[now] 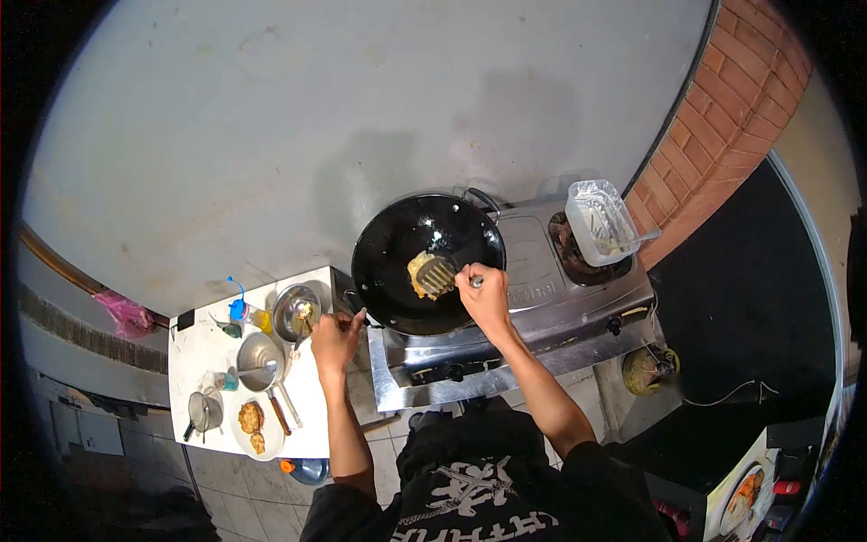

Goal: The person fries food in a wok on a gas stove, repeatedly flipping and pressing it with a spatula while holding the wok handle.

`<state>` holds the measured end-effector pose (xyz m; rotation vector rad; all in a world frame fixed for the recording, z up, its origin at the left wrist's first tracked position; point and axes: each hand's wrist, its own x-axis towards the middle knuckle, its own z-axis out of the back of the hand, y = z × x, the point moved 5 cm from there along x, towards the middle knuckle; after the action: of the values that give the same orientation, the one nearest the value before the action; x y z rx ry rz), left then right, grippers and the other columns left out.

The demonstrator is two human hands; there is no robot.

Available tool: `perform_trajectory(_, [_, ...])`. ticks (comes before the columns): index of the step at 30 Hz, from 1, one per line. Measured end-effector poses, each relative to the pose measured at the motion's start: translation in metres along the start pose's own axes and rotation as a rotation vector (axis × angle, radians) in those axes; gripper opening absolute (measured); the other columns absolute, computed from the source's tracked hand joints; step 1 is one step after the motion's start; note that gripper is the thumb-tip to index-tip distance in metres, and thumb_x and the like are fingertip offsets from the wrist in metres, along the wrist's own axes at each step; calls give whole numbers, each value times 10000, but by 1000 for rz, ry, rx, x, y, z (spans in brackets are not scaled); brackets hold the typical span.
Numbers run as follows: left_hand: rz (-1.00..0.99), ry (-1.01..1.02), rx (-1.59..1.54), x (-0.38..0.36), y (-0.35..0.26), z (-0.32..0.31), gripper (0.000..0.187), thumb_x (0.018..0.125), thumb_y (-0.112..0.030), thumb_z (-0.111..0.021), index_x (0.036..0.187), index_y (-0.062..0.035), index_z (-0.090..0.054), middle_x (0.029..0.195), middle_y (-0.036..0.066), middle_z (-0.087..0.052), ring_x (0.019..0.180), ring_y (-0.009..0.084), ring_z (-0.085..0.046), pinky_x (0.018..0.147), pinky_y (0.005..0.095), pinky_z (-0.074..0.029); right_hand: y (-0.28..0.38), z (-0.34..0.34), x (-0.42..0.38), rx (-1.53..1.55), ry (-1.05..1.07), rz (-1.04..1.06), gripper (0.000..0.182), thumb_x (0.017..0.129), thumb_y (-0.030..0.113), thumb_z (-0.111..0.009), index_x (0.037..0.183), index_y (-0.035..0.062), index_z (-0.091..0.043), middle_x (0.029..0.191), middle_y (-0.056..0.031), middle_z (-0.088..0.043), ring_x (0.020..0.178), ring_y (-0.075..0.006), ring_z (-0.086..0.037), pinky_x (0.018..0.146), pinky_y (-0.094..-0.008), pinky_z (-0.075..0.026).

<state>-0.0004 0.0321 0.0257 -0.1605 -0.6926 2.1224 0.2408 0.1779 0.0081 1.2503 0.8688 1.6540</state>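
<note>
My right hand (486,291) is closed round the handle of a slotted spatula (439,275). The spatula's head lies against a golden fritter (418,268) in a black wok (388,244), covering part of it. The wok sits on the left side of a steel gas stove (533,257). Near the wok's left handle (352,298), my left hand (334,343) has its thumb held out from partly bent fingers, and no object shows in it. Beside that hand on the white table (312,406) stands a metal bowl (291,312) with some pale food inside.
A clear plastic container (601,212) with a spoon rests over the right burner. The table also bears a metal pan (262,348), a plate (242,443) with fried pieces, a strainer (206,411) and an oil bottle (257,318). A grey wall (271,135) rises behind.
</note>
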Motion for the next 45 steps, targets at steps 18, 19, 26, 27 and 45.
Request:
perform_trajectory(18, [44, 2, 34, -3, -15, 11, 369, 750, -394, -758, 731, -29, -710, 651, 142, -657, 632, 309, -653, 590, 367, -485, 5, 3, -23, 197, -72, -254, 295, 892, 136, -597, 659, -43, -616, 471, -44, -545, 388, -94, -534, 342, -245, -439])
perform_trajectory(19, [45, 2, 36, -3, -17, 12, 369, 750, -394, -758, 731, -29, -710, 651, 142, -657, 632, 309, -653, 590, 367, -485, 8, 4, -22, 230, -76, -248, 286, 892, 131, -602, 668, -45, -622, 474, -45, -547, 390, -93, -535, 343, -245, -437])
perform_trajectory(26, [-6, -9, 30, 11, -2, 7, 407, 751, -426, -746, 749, -21, -710, 650, 157, -650, 659, 326, -657, 619, 383, -495, 13, -3, -3, 187, 25, -159, 305, 872, 122, -619, 618, -38, -564, 445, -104, -526, 355, -162, -534, 378, -306, -391])
perform_trajectory(27, [-21, -10, 57, 8, -2, 8, 416, 750, -436, -743, 751, -21, -711, 654, 161, -651, 668, 330, -658, 627, 387, -498, 11, -6, -2, 146, 52, -118, 298, 867, 115, -617, 621, -43, -559, 458, -130, -518, 370, -188, -544, 397, -322, -386])
perform_trajectory(45, [-9, 68, 84, 16, -6, 5, 410, 734, -433, -754, 717, -26, -712, 659, 168, -653, 651, 337, -657, 642, 399, -508, 0, -12, 1, -18, -3, -14, 206, 825, 88, -600, 690, -66, -594, 623, -245, -559, 617, -395, -611, 538, -389, -443])
